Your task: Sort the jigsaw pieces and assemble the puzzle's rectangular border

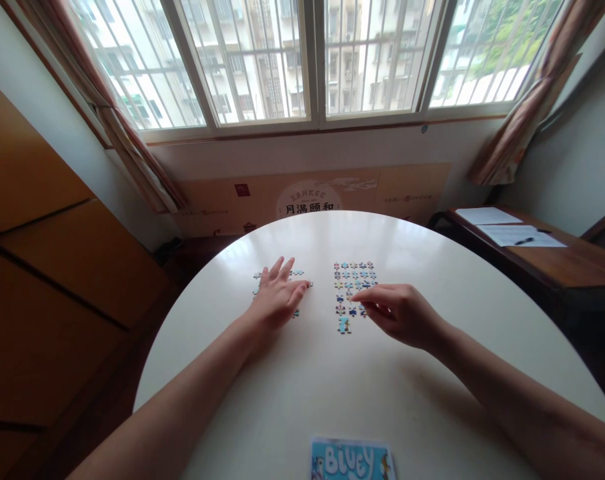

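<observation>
My left hand (277, 300) is spread over a group of jigsaw puzzle pieces (297, 272) on the left, its fingers apart and the thumb pointing right. Much of that group is hidden beneath it. My right hand (399, 310) is closed, with the fingertips pinched at a small jigsaw piece (349, 299) inside the right-hand group. Loose pieces there lie in rows, such as a pale one (353, 265) at the top. Below the rows sits a small joined patch of puzzle (344, 325), light blue with some brown.
A round white table (282, 413) carries the pieces. At its near edge lies a blue Bluey box or card (352, 460). To the right, a brown desk (592, 250) holds papers (522, 235) and a pen (523, 241). Barred windows (262, 60) are beyond.
</observation>
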A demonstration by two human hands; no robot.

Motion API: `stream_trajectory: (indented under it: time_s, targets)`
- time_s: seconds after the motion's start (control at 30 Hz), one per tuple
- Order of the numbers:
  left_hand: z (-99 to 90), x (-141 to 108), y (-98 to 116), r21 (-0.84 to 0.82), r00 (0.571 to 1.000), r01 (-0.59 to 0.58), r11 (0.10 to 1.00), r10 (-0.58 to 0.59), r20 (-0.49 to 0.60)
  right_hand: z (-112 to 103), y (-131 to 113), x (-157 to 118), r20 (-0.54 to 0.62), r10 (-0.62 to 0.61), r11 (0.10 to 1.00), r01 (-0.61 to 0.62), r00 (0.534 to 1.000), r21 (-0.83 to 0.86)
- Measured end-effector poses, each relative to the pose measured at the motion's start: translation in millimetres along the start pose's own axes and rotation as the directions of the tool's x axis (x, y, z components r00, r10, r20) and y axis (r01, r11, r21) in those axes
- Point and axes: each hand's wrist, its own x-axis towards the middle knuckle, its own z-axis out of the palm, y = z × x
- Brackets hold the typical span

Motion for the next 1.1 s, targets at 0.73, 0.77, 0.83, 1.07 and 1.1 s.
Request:
stream_trajectory:
  time_s: [0.73, 0.77, 0.83, 1.07, 1.1]
  targets:
    - [-27.1, -24.9, 14.6, -0.128, 0.927, -0.335, 0.933, 0.351, 0.133, -1.6, -1.8, 0.1, 0.018, -0.039, 0.999, 0.039, 0.999, -0.006]
    - [-26.9, -24.6, 14.9, -0.131, 0.926, -0.34, 0.931, 0.356, 0.129, -1.9, -2.2, 0.3, 0.025, -0.041, 0.999, 0.041, 0.999, -0.005]
    - [-27.0, -24.4, 15.3, -0.134, 0.922, -0.354, 0.926, 0.369, 0.119, -2.2, -3.1, 0.6, 0.045, -0.053, 0.999, 0.053, 0.998, -0.001]
    - [-27.8, -26.6, 16.0, -0.149, 0.91, -0.388, 0.909, 0.404, 0.091, 0.4, -2.4, -1.0, 0.209, -0.074, 0.996, 0.083, 0.975, -0.034]
    - [-27.6, -26.6, 16.1, -0.151, 0.909, -0.395, 0.906, 0.409, 0.075, 0.9, -2.0, -1.3, 0.247, -0.074, 0.994, 0.09, 0.966, -0.055]
